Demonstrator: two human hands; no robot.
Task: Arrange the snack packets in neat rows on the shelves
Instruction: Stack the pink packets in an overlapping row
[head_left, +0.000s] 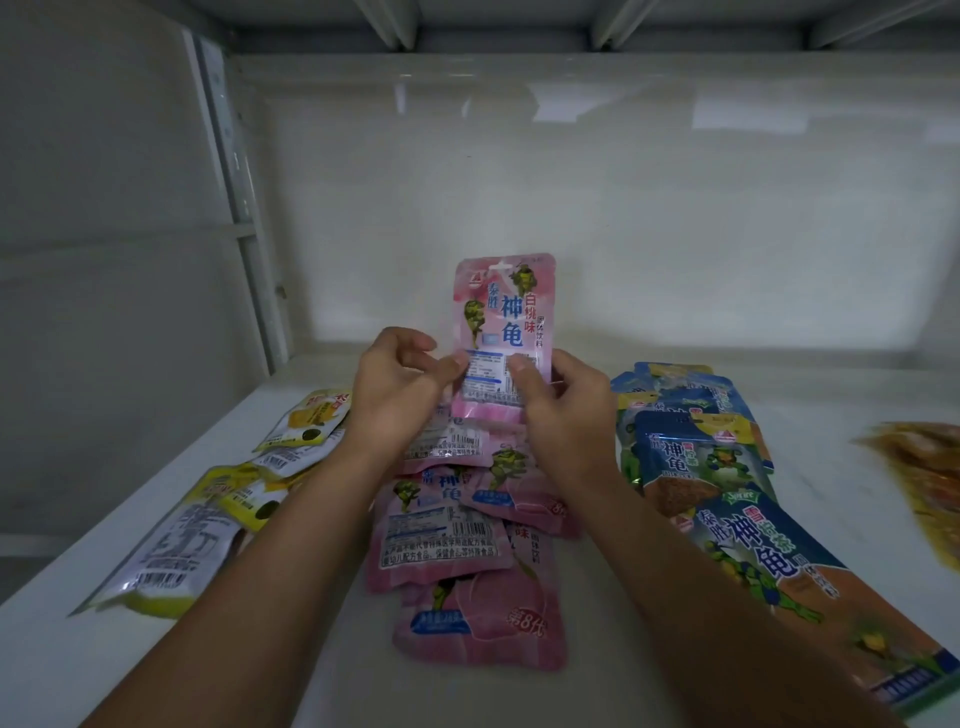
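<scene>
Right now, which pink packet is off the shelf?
The upright pink packet, pinched at its lower edge by the left hand and right hand; the other pink packets lie flat.

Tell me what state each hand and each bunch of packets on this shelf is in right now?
Left hand: pinches the raised pink packet.
Right hand: pinches the same packet.
Raised pink packet: upright, off the shelf.
Pink pile: lying overlapped, untidy.
Blue packets: overlapping, on the right.
Yellow packets: scattered, on the left.
</scene>
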